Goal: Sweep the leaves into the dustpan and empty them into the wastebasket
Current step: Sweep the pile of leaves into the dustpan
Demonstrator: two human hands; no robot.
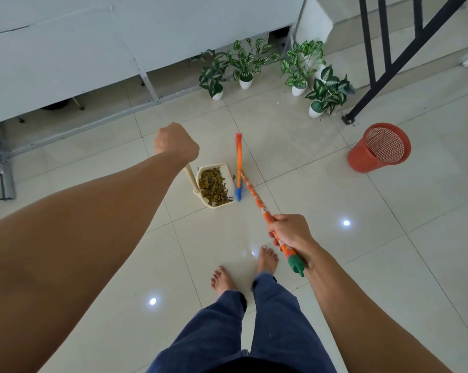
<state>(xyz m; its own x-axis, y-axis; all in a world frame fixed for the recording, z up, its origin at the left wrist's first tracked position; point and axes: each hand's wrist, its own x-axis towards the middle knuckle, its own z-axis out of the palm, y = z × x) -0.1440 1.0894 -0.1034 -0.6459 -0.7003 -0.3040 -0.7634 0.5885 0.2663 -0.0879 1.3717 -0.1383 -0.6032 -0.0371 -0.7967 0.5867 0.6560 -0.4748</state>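
**Leaves (214, 187) in the pan, wastebasket (362, 160) off to the right**

My left grip (176, 142) is curled round the top of the dustpan (217, 207) handle. My right grip (289, 232) is wrapped round the broom (254, 196) stick near its green end. The loaded pan sits on the floor straight ahead. The red wastebasket stands well apart to its right, nearer my broom hand, so the pan must cross rightward. Specks by the potted plants (325, 94) may be stray leaves.

No legible txt, broom handle (257, 197) prob. patterned
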